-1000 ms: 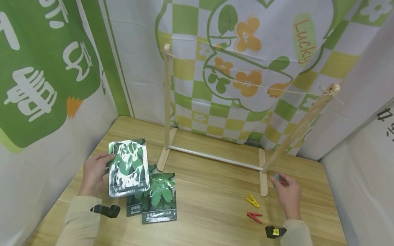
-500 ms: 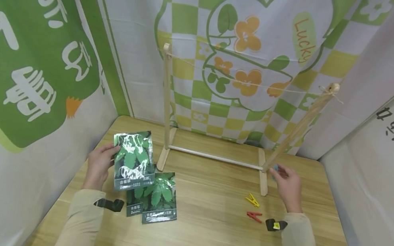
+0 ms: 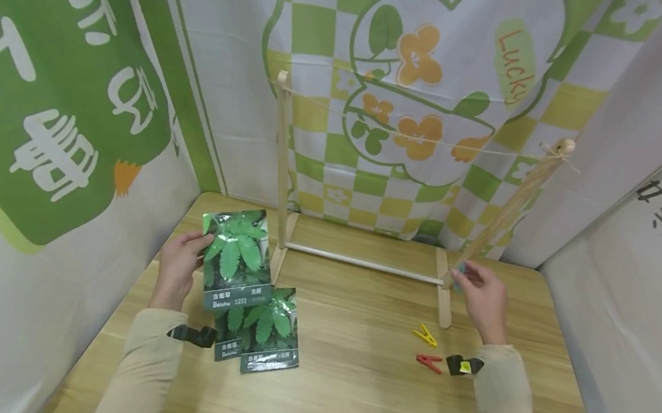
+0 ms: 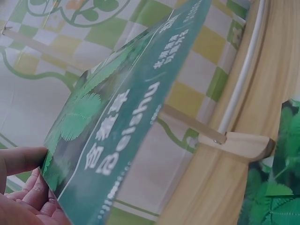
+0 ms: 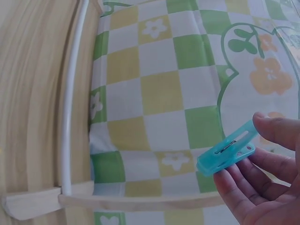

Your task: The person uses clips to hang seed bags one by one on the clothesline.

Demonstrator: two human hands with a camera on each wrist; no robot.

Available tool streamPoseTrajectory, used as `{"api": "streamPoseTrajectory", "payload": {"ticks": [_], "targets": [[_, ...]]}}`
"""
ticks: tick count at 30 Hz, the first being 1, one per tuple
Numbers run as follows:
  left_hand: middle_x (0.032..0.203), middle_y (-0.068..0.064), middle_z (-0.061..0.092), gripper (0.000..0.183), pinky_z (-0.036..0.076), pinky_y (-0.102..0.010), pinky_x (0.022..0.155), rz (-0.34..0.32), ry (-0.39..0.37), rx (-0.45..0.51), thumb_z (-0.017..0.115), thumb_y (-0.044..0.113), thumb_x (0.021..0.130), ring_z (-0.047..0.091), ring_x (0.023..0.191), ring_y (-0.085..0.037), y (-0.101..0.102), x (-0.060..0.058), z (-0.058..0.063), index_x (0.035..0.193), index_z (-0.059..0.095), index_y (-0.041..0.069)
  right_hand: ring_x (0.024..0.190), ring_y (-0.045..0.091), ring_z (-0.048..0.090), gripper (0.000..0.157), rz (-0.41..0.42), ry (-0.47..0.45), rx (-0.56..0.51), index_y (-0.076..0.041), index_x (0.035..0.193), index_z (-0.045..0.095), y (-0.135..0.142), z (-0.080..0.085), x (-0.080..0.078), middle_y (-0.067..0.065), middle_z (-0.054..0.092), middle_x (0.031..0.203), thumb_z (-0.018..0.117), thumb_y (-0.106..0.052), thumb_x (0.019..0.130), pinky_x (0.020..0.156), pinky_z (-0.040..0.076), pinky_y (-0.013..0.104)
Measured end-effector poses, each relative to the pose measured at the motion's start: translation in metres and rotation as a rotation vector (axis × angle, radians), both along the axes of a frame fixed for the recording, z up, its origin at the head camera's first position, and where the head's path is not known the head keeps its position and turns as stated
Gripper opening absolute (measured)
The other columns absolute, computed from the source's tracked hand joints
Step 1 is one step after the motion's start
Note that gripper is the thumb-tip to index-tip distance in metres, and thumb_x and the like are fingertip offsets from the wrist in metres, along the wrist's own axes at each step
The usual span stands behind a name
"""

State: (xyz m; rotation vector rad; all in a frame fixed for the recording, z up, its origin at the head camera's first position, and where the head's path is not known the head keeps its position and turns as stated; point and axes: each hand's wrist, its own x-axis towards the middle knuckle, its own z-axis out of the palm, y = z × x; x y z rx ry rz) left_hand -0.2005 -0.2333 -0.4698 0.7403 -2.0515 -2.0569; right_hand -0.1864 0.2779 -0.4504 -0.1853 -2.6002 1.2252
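Note:
My left hand (image 3: 177, 266) pinches a green seed packet (image 3: 237, 257) by its left edge, thumb on the printed leaf front. In the left wrist view the packet (image 4: 117, 117) is tilted, its "Beishu" label facing the camera. Two similar packets lie overlapping on the table below it, the right one (image 3: 270, 335) partly over the left one (image 3: 227, 344). Between thumb and fingers of my right hand (image 3: 483, 299) is a blue clothespin (image 5: 227, 149), beside the rack's right post. A yellow clothespin (image 3: 426, 336) and a red clothespin (image 3: 429, 363) lie on the table nearby.
A wooden rack stands at the back, with a left post (image 3: 283, 161), a right post (image 3: 512, 209) and a white bottom rod (image 3: 361, 262). Thin string (image 3: 370, 121) runs between the post tops. A patterned curtain (image 3: 313, 30) hangs behind the table (image 3: 347, 397).
My left hand has lifted the packet up and to the right, turning its front more squarely to the head camera. My right hand has risen slightly with the blue clothespin, toward the right post.

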Motion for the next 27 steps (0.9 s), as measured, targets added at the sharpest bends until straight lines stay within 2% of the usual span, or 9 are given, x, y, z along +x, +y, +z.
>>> {"api": "streamPoseTrajectory", "payload": {"ticks": [7, 13, 15, 20, 27], "targets": [[0.102, 0.003, 0.057, 0.047, 0.054, -0.016, 0.072, -0.018, -0.025, 0.008, 0.064, 0.022, 0.094, 0.060, 0.079, -0.002, 0.004, -0.007, 0.011, 0.132, 0.053, -0.004, 0.089, -0.003, 0.056, 0.043, 0.040, 0.048, 0.002, -0.001, 0.124, 0.064, -0.008, 0.009, -0.006, 0.018, 0.068, 0.116, 0.068, -0.030, 0.092, 0.074, 0.042, 0.003], [0.104, 0.003, 0.055, 0.048, 0.053, -0.016, 0.073, -0.051, 0.004, -0.004, 0.063, 0.023, 0.095, 0.058, 0.084, -0.003, 0.009, -0.010, 0.018, 0.133, 0.052, -0.004, 0.098, 0.019, 0.062, 0.041, 0.077, 0.083, -0.031, 0.001, 0.123, 0.064, -0.015, 0.018, -0.011, 0.020, 0.066, 0.114, 0.069, -0.026, 0.092, 0.075, 0.043, 0.002], [0.105, 0.003, 0.055, 0.049, 0.053, -0.016, 0.074, -0.057, 0.008, -0.013, 0.063, 0.023, 0.095, 0.058, 0.085, -0.002, 0.011, -0.011, 0.020, 0.134, 0.051, -0.004, 0.096, 0.014, 0.062, 0.040, 0.089, 0.083, -0.050, 0.002, 0.122, 0.064, -0.017, 0.021, -0.012, 0.020, 0.066, 0.114, 0.069, -0.024, 0.092, 0.075, 0.044, 0.002], [0.105, 0.002, 0.055, 0.048, 0.054, -0.016, 0.074, -0.088, 0.031, -0.005, 0.062, 0.022, 0.095, 0.059, 0.084, -0.003, 0.016, -0.015, 0.026, 0.133, 0.050, -0.006, 0.086, -0.011, 0.053, 0.040, 0.130, 0.097, -0.060, 0.004, 0.122, 0.064, -0.021, 0.026, -0.019, 0.022, 0.066, 0.113, 0.070, -0.022, 0.091, 0.076, 0.044, 0.000], [0.104, 0.002, 0.057, 0.049, 0.054, -0.016, 0.076, -0.126, 0.058, 0.031, 0.062, 0.019, 0.096, 0.061, 0.082, -0.003, 0.025, -0.022, 0.037, 0.135, 0.047, -0.007, 0.084, -0.015, 0.054, 0.040, 0.177, 0.127, -0.097, 0.005, 0.121, 0.063, -0.029, 0.032, -0.028, 0.024, 0.066, 0.110, 0.070, -0.020, 0.091, 0.077, 0.046, 0.001]]}}
